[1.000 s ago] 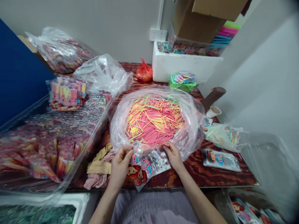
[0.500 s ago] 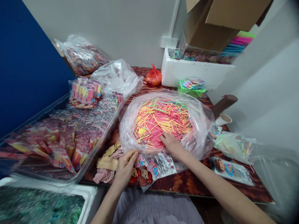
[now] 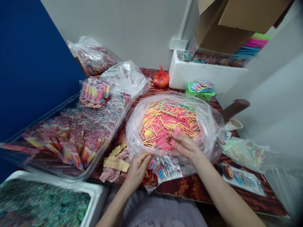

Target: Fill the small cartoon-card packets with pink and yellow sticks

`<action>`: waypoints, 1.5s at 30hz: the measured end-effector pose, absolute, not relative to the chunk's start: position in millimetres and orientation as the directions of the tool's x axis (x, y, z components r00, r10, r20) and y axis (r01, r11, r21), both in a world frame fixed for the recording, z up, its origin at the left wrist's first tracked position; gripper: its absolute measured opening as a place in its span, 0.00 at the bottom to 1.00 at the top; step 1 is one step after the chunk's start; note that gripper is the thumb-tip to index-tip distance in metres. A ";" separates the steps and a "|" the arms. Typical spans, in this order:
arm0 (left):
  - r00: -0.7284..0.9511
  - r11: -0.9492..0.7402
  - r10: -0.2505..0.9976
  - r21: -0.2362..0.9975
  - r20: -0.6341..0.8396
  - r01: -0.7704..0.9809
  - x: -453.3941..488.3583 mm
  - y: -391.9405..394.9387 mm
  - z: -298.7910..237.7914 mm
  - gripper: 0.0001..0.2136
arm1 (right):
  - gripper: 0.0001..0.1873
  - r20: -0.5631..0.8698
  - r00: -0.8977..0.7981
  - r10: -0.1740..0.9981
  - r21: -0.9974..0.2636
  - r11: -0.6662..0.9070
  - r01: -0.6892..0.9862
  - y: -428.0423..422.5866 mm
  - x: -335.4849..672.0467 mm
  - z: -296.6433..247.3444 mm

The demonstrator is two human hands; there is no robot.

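A large clear plastic bag (image 3: 133, 126) lies spread open on the table, heaped with thin pink, yellow and green sticks (image 3: 155, 118). Above the heap, my right hand (image 3: 186, 145) pinches a small bundle of pink sticks (image 3: 174, 136) between thumb and fingers. My left hand (image 3: 137, 170) is closed at the near edge of the big bag, its fingers on the corner of a printed plastic bag (image 3: 169, 168) with cartoon figures. What exactly lies under those fingertips is partly hidden. Beside my left hand are crumpled yellow and pink cloths (image 3: 115, 162).
To the left, a clear tray (image 3: 98, 165) holds many filled packets. A foam box (image 3: 96, 192) stands at the lower left, another foam box (image 3: 205, 74) at the back right. A paper cup (image 3: 234, 124), a green basket (image 3: 201, 95) and a printed packet (image 3: 241, 178) lie rightward.
My right hand has lifted out of the heap with pink sticks in its fingers. My left hand keeps its place at the printed bag. The view has shifted slightly.
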State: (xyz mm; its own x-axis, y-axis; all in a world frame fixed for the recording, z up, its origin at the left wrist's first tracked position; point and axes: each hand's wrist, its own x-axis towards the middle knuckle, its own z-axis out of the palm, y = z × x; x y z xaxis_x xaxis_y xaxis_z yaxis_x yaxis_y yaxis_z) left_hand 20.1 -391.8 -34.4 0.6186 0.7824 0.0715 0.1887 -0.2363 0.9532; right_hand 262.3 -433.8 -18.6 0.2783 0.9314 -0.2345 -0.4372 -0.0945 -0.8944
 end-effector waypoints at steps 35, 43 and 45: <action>0.529 -0.126 0.840 0.992 0.119 -0.024 25.0 -403.9 -41.0 0.09 | 0.22 -0.128 0.352 0.927 -0.956 -0.021 -0.293 -457.6 168.8 28.1; 0.483 -0.069 0.873 0.997 0.069 -0.018 19.4 -399.1 -38.3 0.09 | 0.11 0.026 0.437 0.899 -0.997 -0.006 0.071 -459.5 154.5 23.2; 0.458 -0.049 0.888 0.999 0.043 0.000 11.6 -395.5 -39.6 0.10 | 0.13 0.042 0.452 0.891 -0.996 0.000 0.094 -462.5 151.9 19.8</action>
State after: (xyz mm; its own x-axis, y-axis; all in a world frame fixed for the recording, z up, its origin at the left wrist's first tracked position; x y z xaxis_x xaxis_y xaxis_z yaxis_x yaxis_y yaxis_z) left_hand 11.6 -395.5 -39.6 0.4576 0.8881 0.0434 -0.0005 -0.0486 0.9988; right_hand 151.9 -462.5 19.8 0.4517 0.8912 0.0424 0.0940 -0.0003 -0.9956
